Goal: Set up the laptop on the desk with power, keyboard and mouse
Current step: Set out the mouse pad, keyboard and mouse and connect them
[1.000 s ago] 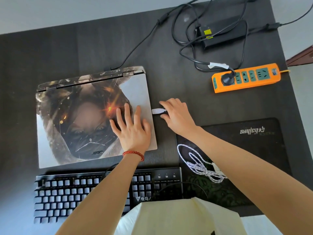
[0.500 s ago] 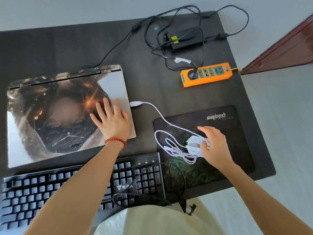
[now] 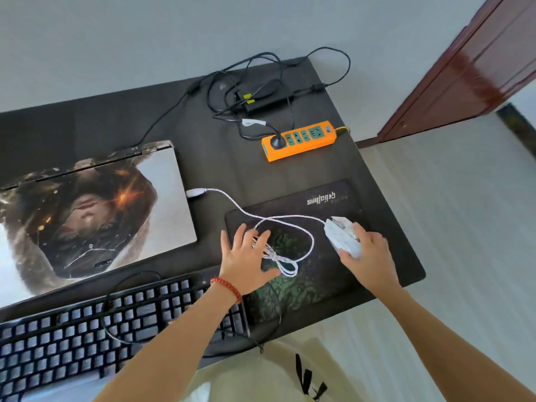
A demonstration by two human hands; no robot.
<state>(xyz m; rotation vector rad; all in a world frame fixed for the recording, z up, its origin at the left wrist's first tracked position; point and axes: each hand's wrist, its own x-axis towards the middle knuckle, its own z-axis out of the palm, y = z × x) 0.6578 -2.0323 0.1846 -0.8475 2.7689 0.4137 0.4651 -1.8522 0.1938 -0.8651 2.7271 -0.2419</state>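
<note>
Reference landmark: the mouse pad [image 3: 324, 288], a dark mat with green artwork lying at the right end of the black desk [image 3: 95, 123].

The white mouse [image 3: 342, 236] sits on the right half of the mouse pad. The right hand [image 3: 371, 259] grips it from the near side, fingers curled over its body. The mouse cable [image 3: 290, 219] runs left across the pad's far portion, with a bundled loop lying on the pad's left half. The left hand [image 3: 246, 259] is spread wide, fingers straight, over that bundle; whether the fingertips actually press the cable cannot be determined from this angle. A red bead bracelet [image 3: 226, 288] circles the left wrist.

The cable's USB plug [image 3: 195, 192] lies left of the pad, at the right edge of the closed laptop [image 3: 95, 216]; it appears inserted. The laptop lies flat, well left of the pad. The black keyboard [image 3: 101, 329] lies just left of the pad's near corner.

Beyond the pad's far edge stands the orange power strip [image 3: 301, 140] with one black plug seated. Farther back lies the black power adapter [image 3: 266, 100] among looped cables.
</note>
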